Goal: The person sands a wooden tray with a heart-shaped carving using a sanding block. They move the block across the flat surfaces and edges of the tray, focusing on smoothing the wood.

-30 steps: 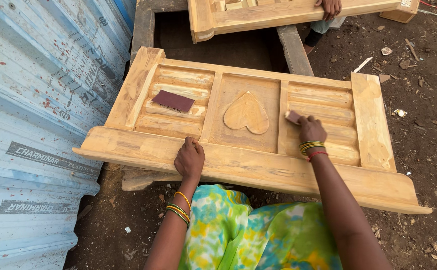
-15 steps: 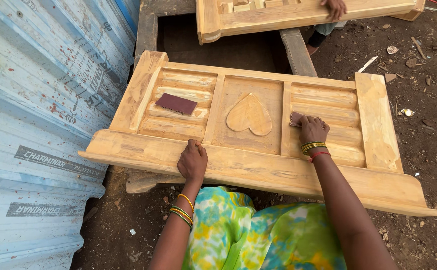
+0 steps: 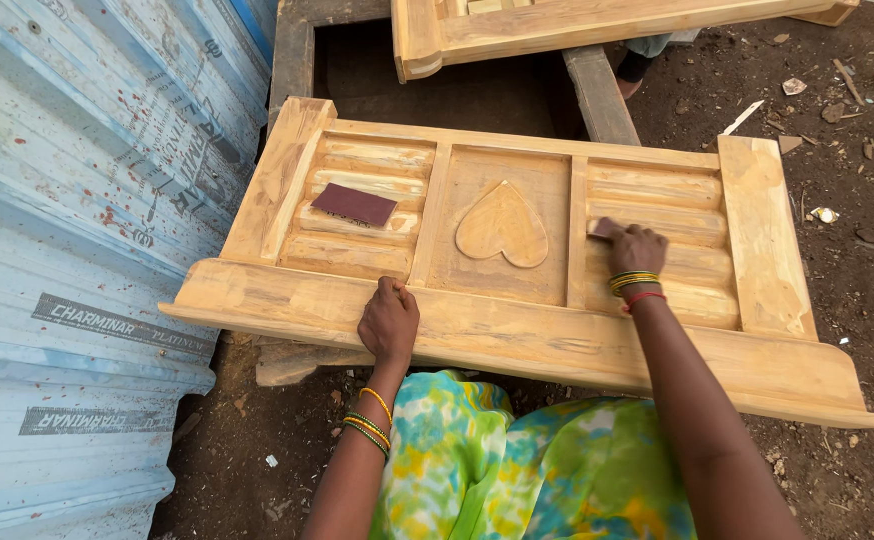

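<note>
**Inspector:** What step is in hand?

**Assistant:** Sanding, by my judgement. The right hand (image 3: 639, 250) presses a small sanding piece (image 3: 602, 228) on the ribbed section right of the carved heart (image 3: 502, 224); its fingers are clenched over that piece. The left hand (image 3: 389, 322) rests on the near rail below and left of the heart, fingers curled loosely, grasping nothing.

**Inspector:** Next move?

**Assistant:** Probably even strokes along the ribs while the panel is braced.

**Inspector:** Condition of the wooden panel (image 3: 752, 235)?

**Assistant:** Pale, unfinished, lying flat over dirt ground. A spare sandpaper sheet (image 3: 354, 204) lies on the ribs left of the heart.
</note>
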